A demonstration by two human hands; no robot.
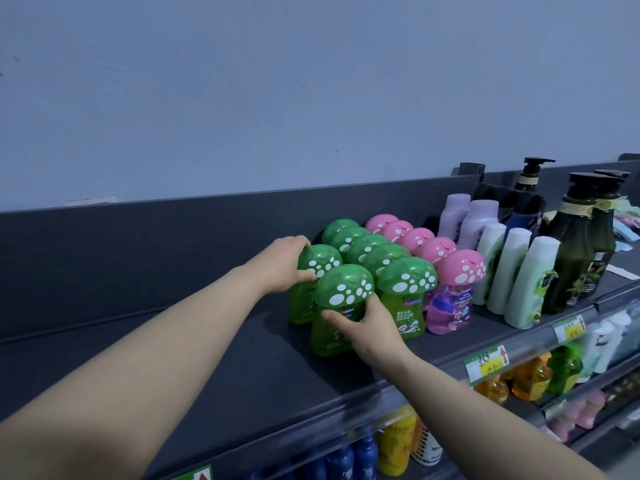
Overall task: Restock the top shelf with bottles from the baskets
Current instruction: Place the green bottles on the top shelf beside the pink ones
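Currently I am cataloguing from the row of green mushroom-capped plastic bottles (pixel 367 251) as landmark. Item one: a translucent green bottle with a white-spotted dome cap (pixel 341 306), standing upright at that row's front-left, its long axis vertical. My right hand (pixel 367 323) is grasping its body just under the cap. Item two: a matching green bottle (pixel 311 282) directly behind it, touching the row's left flank; my left hand (pixel 287 265) is closing around its cap. Both hands are equally near. Right of the row, pink mushroom-capped bottles (pixel 446 282) are standing. Left of it, the dark grey top shelf (pixel 173 358) is lying bare, backed by a pale wall (pixel 277 98).
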